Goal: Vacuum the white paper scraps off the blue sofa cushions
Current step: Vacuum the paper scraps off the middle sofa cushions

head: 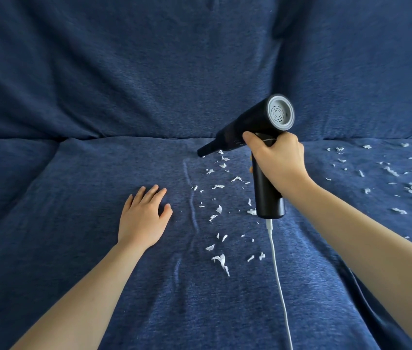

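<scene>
At centre, the right hand grips the black handheld vacuum by its handle, fingers wrapped round it, nozzle angled down to the far end of a trail of white paper scraps on the blue seat cushion. More scraps lie far right. Best practice: draw the nozzle slowly nearward, low over the fabric. The left hand rests flat, fingers slightly spread, left of the trail, steadying the fabric.
</scene>
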Tool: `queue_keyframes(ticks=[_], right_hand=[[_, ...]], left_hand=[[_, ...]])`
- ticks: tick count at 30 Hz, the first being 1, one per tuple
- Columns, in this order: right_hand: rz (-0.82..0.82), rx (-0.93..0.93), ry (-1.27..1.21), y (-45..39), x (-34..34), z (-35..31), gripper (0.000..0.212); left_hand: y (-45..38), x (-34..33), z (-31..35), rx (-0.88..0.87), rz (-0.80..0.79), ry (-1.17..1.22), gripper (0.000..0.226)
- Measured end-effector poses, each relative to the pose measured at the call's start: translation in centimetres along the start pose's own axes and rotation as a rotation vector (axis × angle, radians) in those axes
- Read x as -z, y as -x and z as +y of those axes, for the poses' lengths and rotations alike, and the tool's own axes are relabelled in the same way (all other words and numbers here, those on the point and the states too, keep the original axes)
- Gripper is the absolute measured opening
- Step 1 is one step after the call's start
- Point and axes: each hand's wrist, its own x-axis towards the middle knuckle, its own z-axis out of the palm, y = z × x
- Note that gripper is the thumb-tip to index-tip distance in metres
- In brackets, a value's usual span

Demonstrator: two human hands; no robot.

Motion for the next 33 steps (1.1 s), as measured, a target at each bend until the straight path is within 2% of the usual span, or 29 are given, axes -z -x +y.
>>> queue_keyframes(ticks=[3,8,21,27,33], right_hand=[[-0.003,0.016,0.045,-0.1,0.0,0.3,0.049],[0.103,0.033,0.152,-0.9,1.0,1.6,0.054],[-0.008,0.032,0.082,1.8,3.1,-0.2,0.050],[0.089,-0.006,0.165,1.1,4.5,0.8,0.051],[0.053,-0.007,0.141,2.6,5.6,0.0,0.049]], left_hand=[[0.0,0.0,0.1,0.003,-0.001,0.005,0.052],[0.0,-0.1,0.0,0.001,0.004,0.001,0.051],[0.4,0.1,0.2,-0.014,0.009,-0.005,0.050],[0.7,0.1,0.2,-0.011,0.000,-0.013,0.050],[0.8,0.0,0.2,-0.012,0.005,-0.020,0.050]])
